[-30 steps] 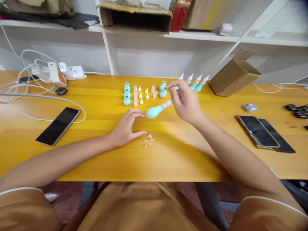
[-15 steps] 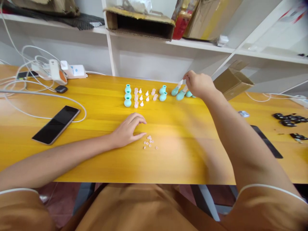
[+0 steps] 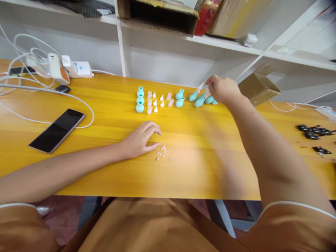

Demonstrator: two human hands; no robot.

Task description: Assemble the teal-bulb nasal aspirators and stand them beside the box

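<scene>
Reaching across the far side of the wooden table (image 3: 118, 178), the right hand (image 3: 223, 88) stands over a cluster of tipped turquoise bulbs (image 3: 200, 101), its bent fingers beside their pale upper ends. Because the hand covers part of the cluster, whether the fingers pinch a tip or merely adjoin it cannot be told. The left hand (image 3: 140, 140) lies on the table nearer the body, thumb and curled fingers apart with nothing between them; the thumb points toward a scatter of small pink rings (image 3: 164, 152) just beside it. Beyond, in short columns from left to right, stand three open-necked turquoise bulbs (image 3: 140, 107), pink sleeves (image 3: 149, 102), white tips (image 3: 155, 102) and two further open-necked bulbs (image 3: 180, 102). A phone (image 3: 57, 130) lies at left; a cardboard box (image 3: 258, 86) leans behind the right forearm.
</scene>
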